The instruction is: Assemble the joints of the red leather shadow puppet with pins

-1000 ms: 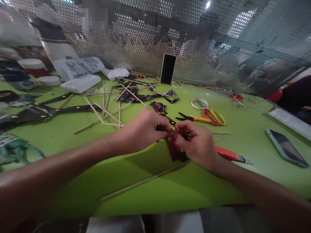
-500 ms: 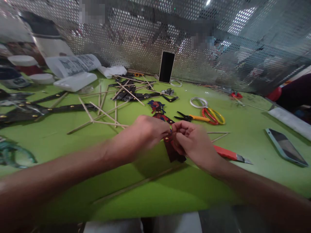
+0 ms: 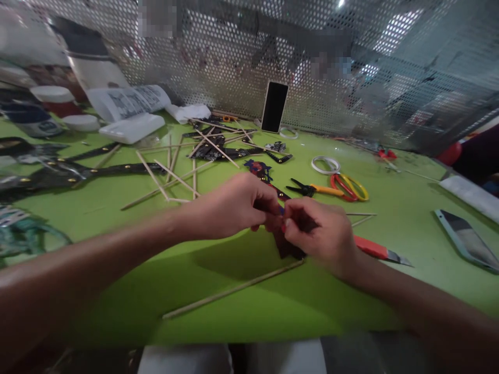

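Both hands meet at a flat jointed puppet (image 3: 286, 244) in red, blue and black with brass fasteners, lying on the green table (image 3: 128, 275). My left hand (image 3: 244, 205) pinches part of it from the left with thumb and fingers pressed together. From the right, my right hand (image 3: 322, 228) pinches the same spot, its fingertips touching those of the left. The fingers cover the middle of the puppet; its patterned head shows beyond them and a dark lower piece below. One thin wooden stick (image 3: 234, 290) lies in front of the hands.
Pliers (image 3: 307, 188) with orange, red and yellow handles, a white ring (image 3: 325, 165), a red utility knife (image 3: 376, 248) and a phone (image 3: 465, 236) lie to the right. Behind are loose sticks (image 3: 181, 181), black puppet parts (image 3: 210, 148) and an upright phone (image 3: 275, 106). Jars (image 3: 54, 98) stand left.
The whole view has shifted slightly, moving things right in the picture. My left hand has turned, its thumb now showing against the fingers. Both hands stay at the puppet.
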